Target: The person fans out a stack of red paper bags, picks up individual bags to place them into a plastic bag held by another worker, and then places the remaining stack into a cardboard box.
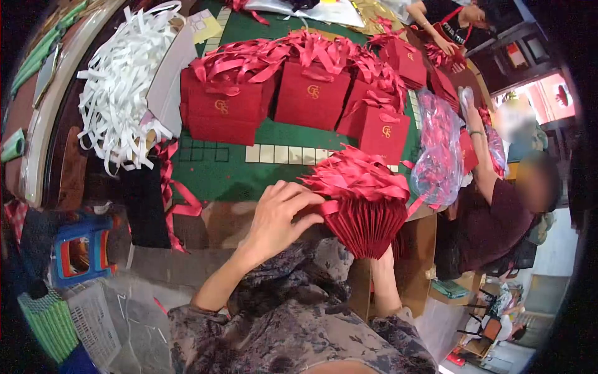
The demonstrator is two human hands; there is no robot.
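A fanned stack of flat red gift bags (367, 230), topped by a heap of red ribbon handles (358, 174), is held in front of my body. My right hand (381, 257) supports it from below and behind, its fingers hidden by the bags. At the stack's left edge is my left hand (283, 215), with thumb and fingers apart and the fingertips right by a ribbon loop (329, 209). Just beyond, a red bag with a gold logo (384, 134) lies on the green table (212, 168).
Rows of red bags (311, 93) cover the table's middle. White ribbons (118, 87) spill from a box at left. Clear plastic bags (438, 149) lie to the right, near a co-worker's outstretched arm (483, 149). Another person (445, 37) handles ribbons at the far right. A blue stool (81, 249) stands lower left.
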